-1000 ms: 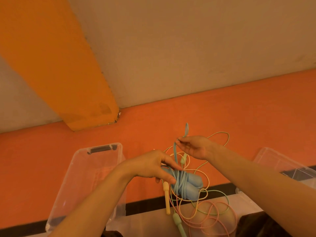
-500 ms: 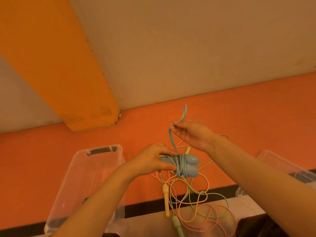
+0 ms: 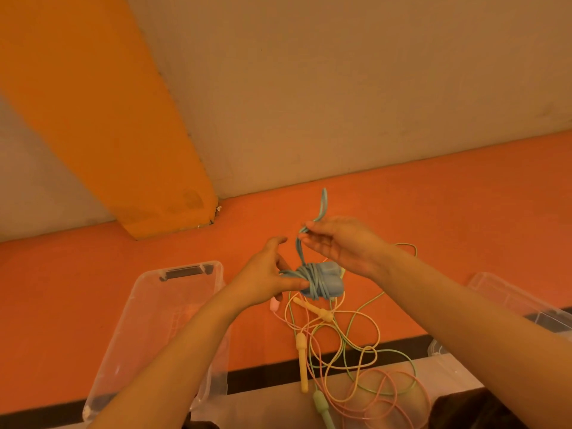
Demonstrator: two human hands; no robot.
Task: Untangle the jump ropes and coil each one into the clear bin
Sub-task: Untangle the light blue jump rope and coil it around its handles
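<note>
Hands meet over tangled ropes point(image 3: 349, 351): left hand point(image 3: 266, 278) in a grip on the blue bundle point(image 3: 322, 281), right hand point(image 3: 337, 243) pinching its loose end.

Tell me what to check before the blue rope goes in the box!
1. Blue jump rope wound round its handles: ok, a tight bundle.
2. Left hand holds the bundle: ok, fingers and thumb on its left end.
3. Loose end tucked in: not ok, the right hand pinches a free loop sticking up.
4. Blue rope free of the yellow, green and pink ropes: cannot tell, they hang right under it.
5. Clear bin open and close: ok, no lid, just left of the hands.
6. Room in the bin: cannot tell, the left arm covers part.
</note>
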